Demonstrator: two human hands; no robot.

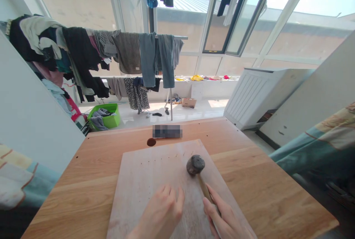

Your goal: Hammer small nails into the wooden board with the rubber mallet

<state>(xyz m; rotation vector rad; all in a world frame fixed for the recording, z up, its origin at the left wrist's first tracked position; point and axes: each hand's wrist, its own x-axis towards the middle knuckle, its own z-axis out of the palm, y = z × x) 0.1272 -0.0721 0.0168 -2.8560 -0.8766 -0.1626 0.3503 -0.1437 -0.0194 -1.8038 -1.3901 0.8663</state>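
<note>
My right hand point(220, 213) grips the wooden handle of a black-headed mallet point(196, 165), its head over the right part of a pale wooden board point(130, 179). To its left, my left hand point(163, 209) is held low over the board with curled fingers; the fingertips are partly hidden, and I cannot make out anything in them. Along the board's far side runs a row of small dark dots, and a few thin nails point(183, 154) stick up at its right end, just beyond the mallet head. More faint dots lie left of my left hand.
The board lies on a wooden table point(249, 172) with a round hole point(151, 142) and a blurred dark box point(167, 131) near the far edge. Beyond are a loaded clothes rack point(127, 52), a green basket point(112, 115) and a white cabinet point(257, 91). Curtains point(313, 150) hang at both sides.
</note>
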